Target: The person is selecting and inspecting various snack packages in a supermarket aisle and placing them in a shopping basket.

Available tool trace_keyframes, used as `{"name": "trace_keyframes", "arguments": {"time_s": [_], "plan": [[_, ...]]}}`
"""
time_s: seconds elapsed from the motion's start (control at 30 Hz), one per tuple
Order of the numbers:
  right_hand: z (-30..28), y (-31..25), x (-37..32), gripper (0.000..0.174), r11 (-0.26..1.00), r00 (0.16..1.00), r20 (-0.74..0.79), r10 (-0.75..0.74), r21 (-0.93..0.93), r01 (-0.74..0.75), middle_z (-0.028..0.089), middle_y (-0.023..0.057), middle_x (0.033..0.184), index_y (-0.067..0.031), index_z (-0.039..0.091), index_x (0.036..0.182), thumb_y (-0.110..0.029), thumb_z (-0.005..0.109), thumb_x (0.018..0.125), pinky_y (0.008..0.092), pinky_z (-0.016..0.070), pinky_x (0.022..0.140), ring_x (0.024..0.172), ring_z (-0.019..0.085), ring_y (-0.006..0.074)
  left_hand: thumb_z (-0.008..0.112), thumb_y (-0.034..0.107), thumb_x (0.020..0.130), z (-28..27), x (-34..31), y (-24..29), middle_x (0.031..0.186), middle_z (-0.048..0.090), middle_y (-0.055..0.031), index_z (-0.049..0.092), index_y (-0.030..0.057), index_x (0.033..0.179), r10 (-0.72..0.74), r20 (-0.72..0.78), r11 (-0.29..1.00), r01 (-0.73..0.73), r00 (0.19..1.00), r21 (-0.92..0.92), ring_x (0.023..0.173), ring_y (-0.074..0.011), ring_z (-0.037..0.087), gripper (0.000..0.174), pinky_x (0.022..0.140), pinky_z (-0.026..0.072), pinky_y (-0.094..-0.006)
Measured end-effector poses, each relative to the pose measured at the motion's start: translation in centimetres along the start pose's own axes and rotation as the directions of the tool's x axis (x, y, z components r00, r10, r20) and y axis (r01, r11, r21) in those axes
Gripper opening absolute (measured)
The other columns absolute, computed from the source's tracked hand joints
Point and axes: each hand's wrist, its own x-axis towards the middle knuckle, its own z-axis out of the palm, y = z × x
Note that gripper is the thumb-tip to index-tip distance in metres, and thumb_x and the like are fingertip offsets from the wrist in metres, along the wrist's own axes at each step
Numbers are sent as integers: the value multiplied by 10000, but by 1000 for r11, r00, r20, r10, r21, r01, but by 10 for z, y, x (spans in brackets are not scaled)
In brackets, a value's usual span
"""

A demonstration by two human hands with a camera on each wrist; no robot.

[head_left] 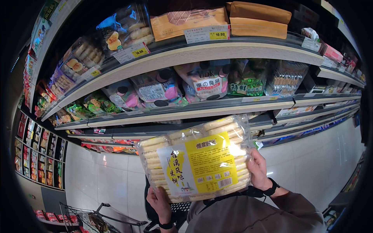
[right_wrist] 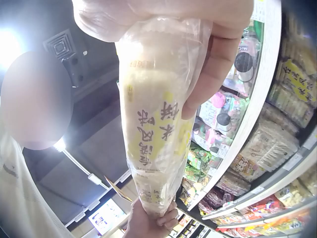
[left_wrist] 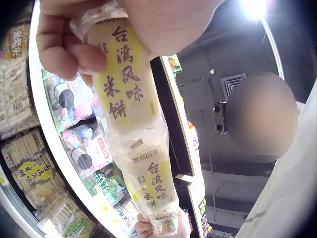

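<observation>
A large clear bag of rice crackers point(head_left: 202, 163) with a yellow and white printed label is held up in front of the body, tilted a little. My left hand point(head_left: 159, 204) grips its lower left corner, while my right hand point(head_left: 257, 169) grips the right edge, thumb on the front. Seen end-on in the left wrist view, the bag point(left_wrist: 131, 89) shows wrapped crackers through its plastic, with the left fingers and thumb point(left_wrist: 163, 25) on either side. In the right wrist view the right hand point(right_wrist: 218, 64) pinches the near end, and the left hand point(right_wrist: 148, 220) holds the far end.
Store shelves point(head_left: 248, 46) curve across the front, stocked with bagged snacks such as a pink and white bag point(head_left: 204, 83) and a brown paper bag point(head_left: 259, 19). Price tags point(head_left: 206, 34) line the edges. A black wire cart point(head_left: 93, 217) stands at lower left on the tiled floor point(head_left: 105, 171).
</observation>
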Motion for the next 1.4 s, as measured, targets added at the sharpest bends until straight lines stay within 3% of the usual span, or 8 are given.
{"name": "trace_keyframes", "arguments": {"time_s": [0.43, 1.4], "plan": [[-1, -1, -3, 346, 1000, 1000, -13, 19, 4, -19, 555, 39, 967, 11, 501, 1064, -314, 499, 945, 225, 378, 772, 861, 461, 71, 514, 180, 948, 2, -6, 5, 735, 579, 10, 582, -45, 936, -37, -18, 999, 38, 999, 35, 630, -22, 429, 236, 549, 324, -188], [-14, -4, -16, 341, 1000, 1000, -26, -3, 12, 4, 558, 44, 985, 18, 499, 1071, -299, 489, 945, 229, 380, 780, 873, 466, 74, 518, 201, 946, 7, -12, 3, 879, 638, -47, 584, -54, 1034, -18, 41, 1000, 18, 999, 16, 750, -63, 521, 277, 660, 408, -209]]}}
